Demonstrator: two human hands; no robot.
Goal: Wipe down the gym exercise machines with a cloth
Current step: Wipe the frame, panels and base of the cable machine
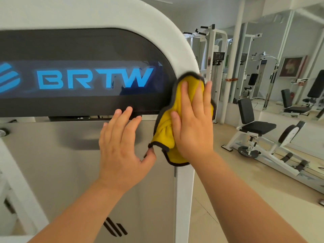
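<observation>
Yellow cloth (166,130) pinned beneath flat-fingered right grip (192,127), against machine frame (185,190), left grip (121,146) spread flat

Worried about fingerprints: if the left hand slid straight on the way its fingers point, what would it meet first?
The left hand, flat on the grey cover, points up at the dark BRTW panel; its lower edge comes first, seemingly right at the fingertips.

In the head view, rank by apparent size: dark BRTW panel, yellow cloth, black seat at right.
1. dark BRTW panel
2. yellow cloth
3. black seat; it stands farther off, so its true size is unsure.
</observation>
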